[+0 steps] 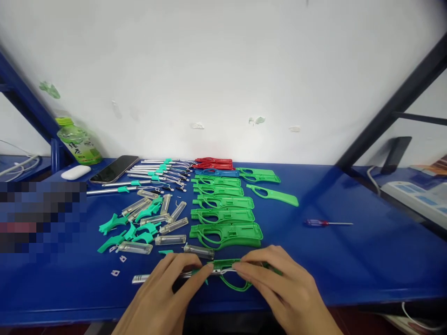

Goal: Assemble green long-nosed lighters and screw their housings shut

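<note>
At the table's front edge, my left hand (171, 286) pinches a thin metal tube (140, 278) whose slotted tip points left. Its inner end lies at a green lighter shell half (237, 287) with a looped trigger guard. My right hand (282, 284) is closed on the right part of that shell, its fingertips at a white wire (227, 270) beside the tube. Most of the shell's handle is hidden under my right hand. Behind my hands lies a clear fuel tank (199, 251), and further back a column of green shell halves (226, 234).
Metal tubes with wires (146, 175), teal triggers (111, 224) and clear tanks lie at the left. Red shells (214, 165) are at the back. A screwdriver (328, 223) lies right, a phone (115, 169) and bottle (78, 143) back left.
</note>
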`<move>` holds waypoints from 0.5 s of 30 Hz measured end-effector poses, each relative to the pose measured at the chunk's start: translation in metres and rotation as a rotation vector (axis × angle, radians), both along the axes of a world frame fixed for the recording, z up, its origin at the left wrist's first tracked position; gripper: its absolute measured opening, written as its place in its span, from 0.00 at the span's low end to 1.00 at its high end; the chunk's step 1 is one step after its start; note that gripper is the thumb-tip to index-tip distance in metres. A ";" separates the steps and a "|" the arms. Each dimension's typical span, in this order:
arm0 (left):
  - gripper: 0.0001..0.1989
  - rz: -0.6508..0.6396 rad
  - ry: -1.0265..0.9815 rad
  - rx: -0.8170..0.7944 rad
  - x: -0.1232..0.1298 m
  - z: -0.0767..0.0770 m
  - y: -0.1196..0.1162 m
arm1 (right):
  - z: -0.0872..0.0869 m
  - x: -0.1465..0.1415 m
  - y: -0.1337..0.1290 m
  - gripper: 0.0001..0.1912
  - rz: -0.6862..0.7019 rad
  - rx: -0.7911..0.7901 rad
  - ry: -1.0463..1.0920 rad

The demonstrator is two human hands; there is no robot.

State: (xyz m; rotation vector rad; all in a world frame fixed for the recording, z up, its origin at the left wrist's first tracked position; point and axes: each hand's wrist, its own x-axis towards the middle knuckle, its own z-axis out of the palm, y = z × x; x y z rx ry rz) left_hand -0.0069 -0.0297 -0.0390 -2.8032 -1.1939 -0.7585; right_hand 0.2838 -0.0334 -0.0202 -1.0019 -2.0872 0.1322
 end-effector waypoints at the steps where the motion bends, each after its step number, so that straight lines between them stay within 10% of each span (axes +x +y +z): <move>1: 0.33 -0.002 0.002 0.007 -0.002 0.000 0.000 | 0.000 0.000 -0.001 0.13 0.001 -0.001 -0.009; 15: 0.25 0.058 -0.025 0.049 -0.012 -0.001 0.004 | -0.004 -0.003 0.003 0.19 -0.034 0.067 -0.167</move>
